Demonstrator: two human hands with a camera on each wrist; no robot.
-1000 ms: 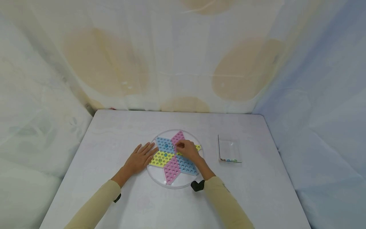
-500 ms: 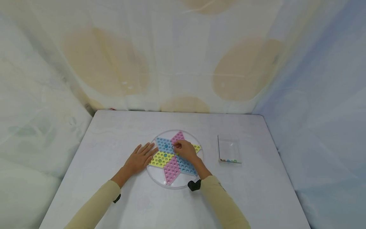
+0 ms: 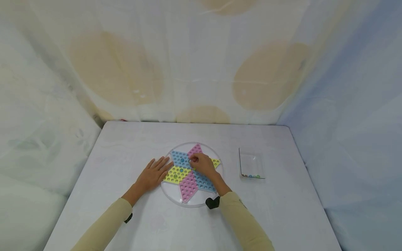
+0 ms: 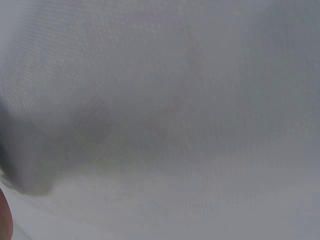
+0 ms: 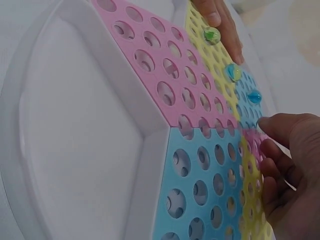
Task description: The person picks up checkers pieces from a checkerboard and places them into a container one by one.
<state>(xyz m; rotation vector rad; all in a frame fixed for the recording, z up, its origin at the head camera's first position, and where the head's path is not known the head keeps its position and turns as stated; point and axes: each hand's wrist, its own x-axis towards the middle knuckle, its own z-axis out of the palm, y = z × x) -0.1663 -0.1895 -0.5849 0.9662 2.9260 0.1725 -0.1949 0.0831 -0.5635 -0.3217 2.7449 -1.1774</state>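
A round white Chinese checkers board (image 3: 171, 194) with a pink, blue and yellow star lies on the table. My left hand (image 3: 152, 175) rests flat at the board's left side, its fingertips over the edge by the yellow point. Over the star's middle, my right hand (image 3: 203, 165) has its fingers curled, thumb and forefinger pinching a small marble that is mostly hidden. In the right wrist view, a green marble (image 5: 212, 35) and a blue-and-yellow marble (image 5: 233, 72) sit in yellow holes. A blue marble (image 5: 254, 96) sits in the blue section beyond them.
A clear box (image 3: 252, 164) stands right of the board, with several coloured marbles along its near side. White cloth covers the table (image 3: 125, 146). Patterned curtains (image 3: 201, 69) hang at the back and both sides. The left wrist view shows mostly blurred white cloth (image 4: 200, 150).
My right hand has shifted slightly left over the board's middle, most of it in the first half second. My left hand stays in place.
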